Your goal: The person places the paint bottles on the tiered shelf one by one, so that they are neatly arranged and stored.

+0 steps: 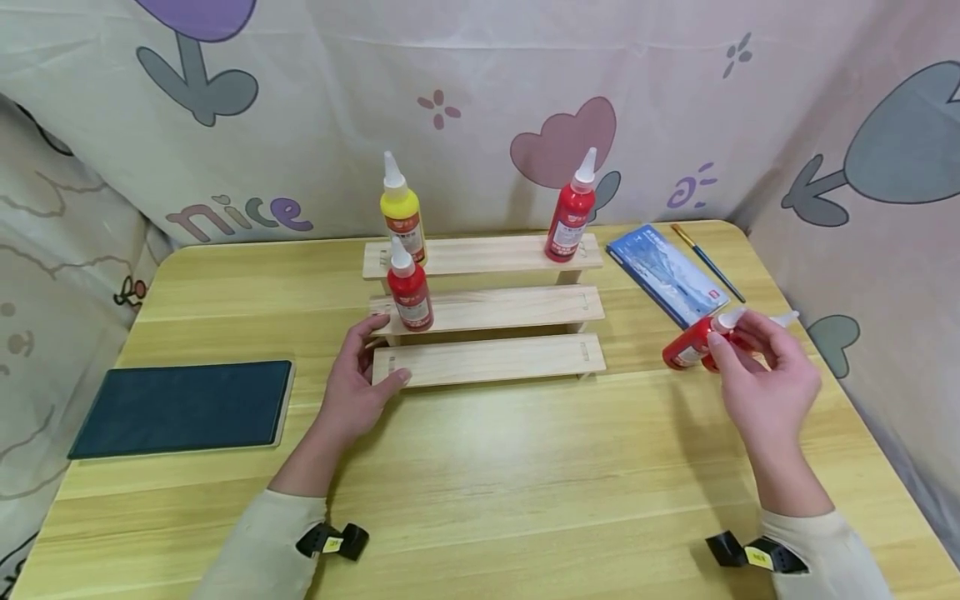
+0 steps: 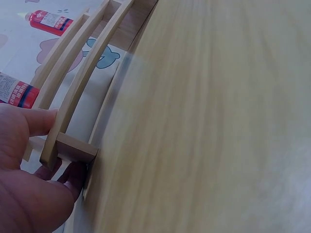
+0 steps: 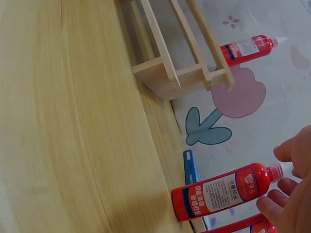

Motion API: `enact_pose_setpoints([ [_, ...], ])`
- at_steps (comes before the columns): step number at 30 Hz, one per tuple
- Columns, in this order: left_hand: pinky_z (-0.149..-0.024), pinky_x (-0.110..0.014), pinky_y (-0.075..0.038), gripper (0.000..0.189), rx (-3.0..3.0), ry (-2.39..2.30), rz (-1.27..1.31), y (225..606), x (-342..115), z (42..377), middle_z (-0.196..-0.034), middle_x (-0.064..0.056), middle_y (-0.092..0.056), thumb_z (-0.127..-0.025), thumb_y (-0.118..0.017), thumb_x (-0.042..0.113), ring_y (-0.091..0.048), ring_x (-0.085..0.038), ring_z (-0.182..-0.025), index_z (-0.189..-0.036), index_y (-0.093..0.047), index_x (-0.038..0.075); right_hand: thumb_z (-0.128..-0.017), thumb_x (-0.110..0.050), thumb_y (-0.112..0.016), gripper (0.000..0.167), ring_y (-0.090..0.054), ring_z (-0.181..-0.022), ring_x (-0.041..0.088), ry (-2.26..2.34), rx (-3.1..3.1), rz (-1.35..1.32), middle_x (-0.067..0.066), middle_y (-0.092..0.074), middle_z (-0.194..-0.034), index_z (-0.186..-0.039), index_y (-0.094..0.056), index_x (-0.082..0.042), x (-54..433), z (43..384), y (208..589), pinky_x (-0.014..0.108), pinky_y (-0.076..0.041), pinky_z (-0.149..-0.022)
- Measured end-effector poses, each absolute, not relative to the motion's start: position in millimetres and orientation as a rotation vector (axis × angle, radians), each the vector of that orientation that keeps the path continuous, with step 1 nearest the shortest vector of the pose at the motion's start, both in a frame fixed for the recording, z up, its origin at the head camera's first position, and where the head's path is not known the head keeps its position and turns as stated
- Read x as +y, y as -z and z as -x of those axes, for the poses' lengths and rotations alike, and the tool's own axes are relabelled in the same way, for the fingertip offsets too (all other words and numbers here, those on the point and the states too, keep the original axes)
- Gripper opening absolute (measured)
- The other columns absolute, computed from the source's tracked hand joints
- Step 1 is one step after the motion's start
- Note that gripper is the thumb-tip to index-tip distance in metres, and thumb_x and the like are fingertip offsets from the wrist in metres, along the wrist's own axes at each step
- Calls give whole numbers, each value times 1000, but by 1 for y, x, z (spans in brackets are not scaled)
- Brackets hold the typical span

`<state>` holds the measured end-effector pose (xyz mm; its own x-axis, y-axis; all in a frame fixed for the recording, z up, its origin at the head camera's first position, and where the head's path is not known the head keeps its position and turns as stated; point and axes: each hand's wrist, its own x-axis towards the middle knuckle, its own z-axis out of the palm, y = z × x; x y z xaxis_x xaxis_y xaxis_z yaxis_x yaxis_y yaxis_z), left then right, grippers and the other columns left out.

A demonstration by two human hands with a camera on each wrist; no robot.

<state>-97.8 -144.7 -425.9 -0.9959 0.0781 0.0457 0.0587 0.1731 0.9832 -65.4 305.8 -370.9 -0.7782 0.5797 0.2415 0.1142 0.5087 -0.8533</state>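
In the head view, the whole three-tier wooden rack point(image 1: 495, 362) is seen, with a yellow bottle point(image 1: 402, 208) and a red bottle point(image 1: 567, 225) stood on its top shelf and another red bottle point(image 1: 411, 300) on the middle one. A dark notebook point(image 1: 180, 408), a blue box point(image 1: 667, 275) and a paintbrush point(image 1: 708, 262) are also shown. By the left wrist view, what is hidden from above is revealed: fingers are curled under the rack's end, beside its leg. By the right wrist view, the label of a nearer red bottle point(image 3: 218, 191) is shown, with a second red bottle point(image 3: 248, 227) cut off below it.

The rack's left end is gripped by the left hand point(image 1: 362, 390), its thumb laid over the front shelf. The nearer bottle is placed just below the right hand point(image 1: 772, 387), its nozzle set between thumb and fingers; whether it is pinched cannot be told.
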Motion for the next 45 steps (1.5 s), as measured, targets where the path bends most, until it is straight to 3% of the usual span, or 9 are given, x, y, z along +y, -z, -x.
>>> enact_pose_setpoints([
  [9,-114,-41,-28,76,2394,-1990,-114,427,-145,98,-153,-3,-34,-85,-69,-14,-39,-28,-135,-148,-39,16,-91,-21,-74,39,-62,-101,12,-1142,-2279,575,3,-65,-120,-127,-68,-10,304,70,372,17,-50,-84],
  [18,-115,-41,-27,75,2390,-1993,-112,427,-145,98,-153,-4,-34,-86,-69,-13,-38,-28,-135,-148,-39,16,-85,-23,-82,40,-61,-92,10,-1208,-2256,604,1,-64,-107,-119,-72,-5,304,72,375,9,-48,-74],
  [27,-114,-40,-28,76,2401,-1989,-116,428,-146,98,-153,-2,-35,-85,-70,-13,-39,-27,-134,-148,-39,18,-81,-20,-85,44,-65,-89,6,-1423,-2171,775,-2,-64,-106,-121,-73,-6,306,71,381,9,-49,-70],
  [38,-114,-41,-28,76,2390,-2000,-130,427,-146,98,-153,-2,-33,-86,-69,-13,-38,-28,-135,-148,-39,17,-79,-11,-86,43,-66,-90,11,-1735,-1941,757,5,-63,-111,-120,-74,-6,306,69,379,21,-53,-62],
  [45,-114,-42,-27,75,2381,-2002,-130,426,-145,98,-154,-3,-33,-87,-69,-12,-37,-28,-135,-149,-38,16,-78,-1,-84,40,-68,-88,15,-1835,-1858,545,10,-64,-107,-116,-73,1,299,68,372,26,-55,-62],
])
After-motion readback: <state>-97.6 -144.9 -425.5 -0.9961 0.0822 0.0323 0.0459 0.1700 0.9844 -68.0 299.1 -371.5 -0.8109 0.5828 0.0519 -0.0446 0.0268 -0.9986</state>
